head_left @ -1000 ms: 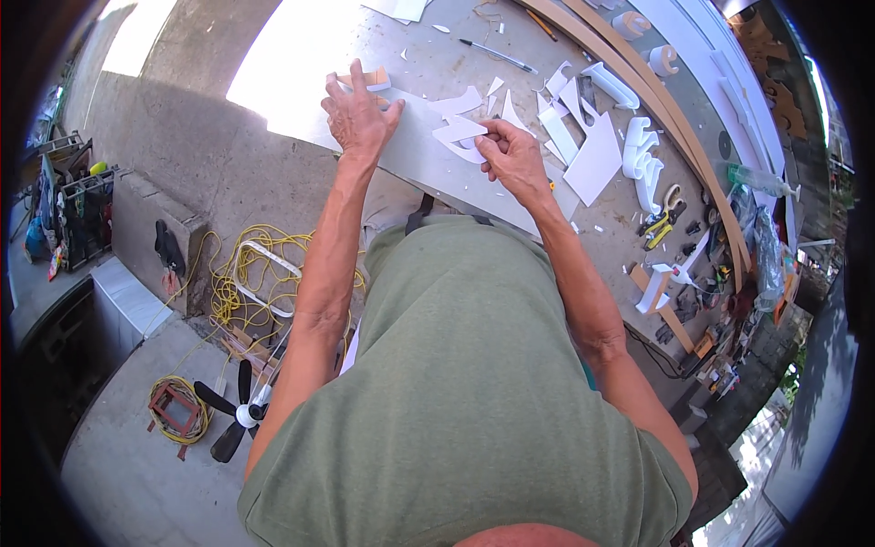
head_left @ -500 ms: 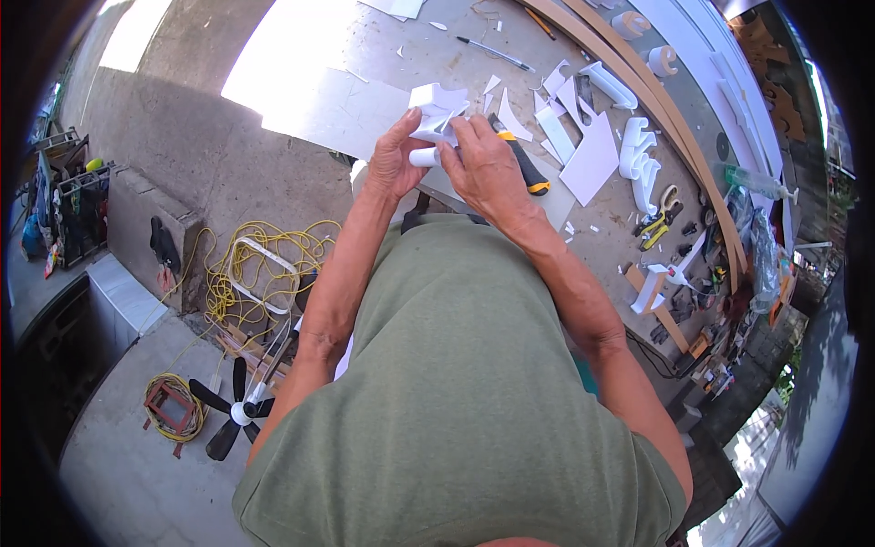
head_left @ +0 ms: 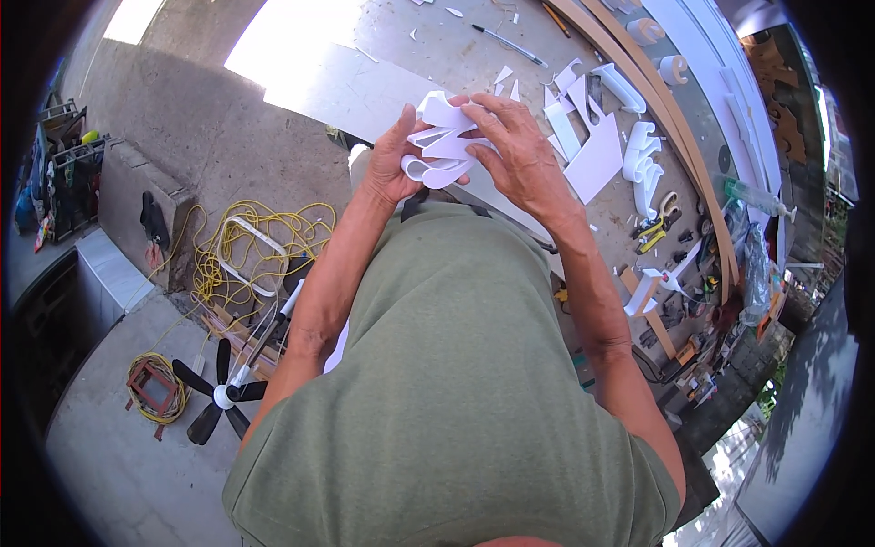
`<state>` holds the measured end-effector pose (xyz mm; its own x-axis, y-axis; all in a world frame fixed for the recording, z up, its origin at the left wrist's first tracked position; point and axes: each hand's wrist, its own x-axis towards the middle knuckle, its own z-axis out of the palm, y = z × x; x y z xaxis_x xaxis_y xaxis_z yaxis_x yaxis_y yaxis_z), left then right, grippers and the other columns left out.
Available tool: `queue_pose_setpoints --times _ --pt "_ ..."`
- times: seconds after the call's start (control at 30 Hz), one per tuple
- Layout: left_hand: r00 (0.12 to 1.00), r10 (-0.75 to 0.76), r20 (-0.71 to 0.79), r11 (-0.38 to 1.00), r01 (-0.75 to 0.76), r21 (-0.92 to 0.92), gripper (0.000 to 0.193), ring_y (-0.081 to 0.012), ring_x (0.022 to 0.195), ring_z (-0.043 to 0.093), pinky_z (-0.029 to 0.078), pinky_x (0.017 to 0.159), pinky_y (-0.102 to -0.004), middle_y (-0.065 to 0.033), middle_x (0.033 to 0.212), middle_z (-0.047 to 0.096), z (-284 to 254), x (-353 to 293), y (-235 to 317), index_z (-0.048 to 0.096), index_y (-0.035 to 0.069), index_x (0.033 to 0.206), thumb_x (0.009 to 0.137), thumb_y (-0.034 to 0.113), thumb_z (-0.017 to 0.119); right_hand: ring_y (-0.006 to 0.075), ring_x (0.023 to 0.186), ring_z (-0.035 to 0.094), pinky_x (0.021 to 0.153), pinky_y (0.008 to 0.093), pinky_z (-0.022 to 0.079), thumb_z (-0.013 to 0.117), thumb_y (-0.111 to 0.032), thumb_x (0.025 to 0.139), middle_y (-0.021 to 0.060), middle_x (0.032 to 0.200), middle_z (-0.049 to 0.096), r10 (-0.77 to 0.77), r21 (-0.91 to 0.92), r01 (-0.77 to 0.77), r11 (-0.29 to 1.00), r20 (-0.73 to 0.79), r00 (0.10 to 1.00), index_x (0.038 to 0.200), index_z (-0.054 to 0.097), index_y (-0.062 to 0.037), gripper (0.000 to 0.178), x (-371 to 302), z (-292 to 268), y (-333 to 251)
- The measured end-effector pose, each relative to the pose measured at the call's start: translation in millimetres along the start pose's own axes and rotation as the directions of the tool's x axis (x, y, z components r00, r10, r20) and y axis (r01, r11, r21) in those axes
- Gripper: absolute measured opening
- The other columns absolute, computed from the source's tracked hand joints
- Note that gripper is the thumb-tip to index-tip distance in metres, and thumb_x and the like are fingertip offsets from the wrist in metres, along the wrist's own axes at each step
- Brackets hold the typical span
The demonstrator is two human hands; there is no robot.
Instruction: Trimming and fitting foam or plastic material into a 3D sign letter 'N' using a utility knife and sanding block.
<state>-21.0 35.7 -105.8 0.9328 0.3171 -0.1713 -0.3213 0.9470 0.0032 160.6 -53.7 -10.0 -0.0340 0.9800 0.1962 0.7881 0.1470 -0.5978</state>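
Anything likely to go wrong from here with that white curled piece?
Bending: the left hand holds the white, thin-walled curled piece and the right hand touches it; pressure might distort its walls.
Dropping: it is held around the grey tabletop's near edge, so a slip could send it off.
Knocking: the flat white angular sheet beside the right hand may get brushed.

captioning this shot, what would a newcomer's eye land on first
Probably the curvy white piece held between the left grip and right grip at upper centre. Next, the tangled yellow cord on the floor at left, with a dark-bladed fan at lower left. White offcuts litter the table at upper right.
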Motion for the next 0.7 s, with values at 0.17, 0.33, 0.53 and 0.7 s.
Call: queue_pose_setpoints --times 0.17,0.33,0.53,0.7 --pt "0.999 0.031 0.017 0.999 -0.032 0.026 0.072 -0.0378 0.124 0.055 0.056 0.085 -0.0659 -0.0207 0.140 0.048 2 -1 -6 0.033 0.001 0.150 0.098 0.045 0.056 0.0308 0.109 0.057 0.092 0.0413 0.050 0.070 -0.006 0.086 0.0113 0.121 0.061 0.037 -0.011 -0.037 0.999 0.001 0.999 0.126 0.061 -0.0059 0.040 -6 11 2" --pt "0.999 0.031 0.012 0.999 -0.031 0.029 0.069 -0.0360 0.123 0.056 0.056 0.086 -0.0666 -0.0199 0.140 0.049 2 -2 -8 0.033 0.002 0.151 0.099 0.042 0.054 0.0301 0.105 0.058 0.088 0.0413 0.051 0.069 -0.006 0.087 0.0124 0.115 0.063 0.036 -0.034 -0.037 0.999 -0.035 0.999 0.122 0.063 -0.0049 0.035 -7 13 1" --pt "0.999 0.009 -0.035 0.998 -0.007 0.064 0.063 -0.0355 0.119 0.059 0.059 0.082 -0.0649 -0.0202 0.134 0.053 0 -3 -11 0.039 0.001 0.147 0.100 0.041 0.054 0.0301 0.099 0.061 0.084 0.0399 0.052 0.071 -0.006 0.086 0.0129 0.108 0.066 0.048 -0.028 -0.051 0.998 -0.099 0.994 0.118 0.065 -0.0044 0.033 -13 19 5" --pt "1.000 -0.006 -0.028 0.995 0.009 0.098 0.075 -0.0324 0.119 0.059 0.061 0.080 -0.0609 -0.0203 0.136 0.049 0 -4 -12 0.026 0.000 0.152 0.099 0.043 0.055 0.0298 0.095 0.066 0.081 0.0393 0.054 0.073 -0.007 0.084 0.0125 0.105 0.068 0.037 -0.043 -0.043 0.998 -0.145 0.989 0.114 0.067 -0.0043 0.031 -17 17 4"
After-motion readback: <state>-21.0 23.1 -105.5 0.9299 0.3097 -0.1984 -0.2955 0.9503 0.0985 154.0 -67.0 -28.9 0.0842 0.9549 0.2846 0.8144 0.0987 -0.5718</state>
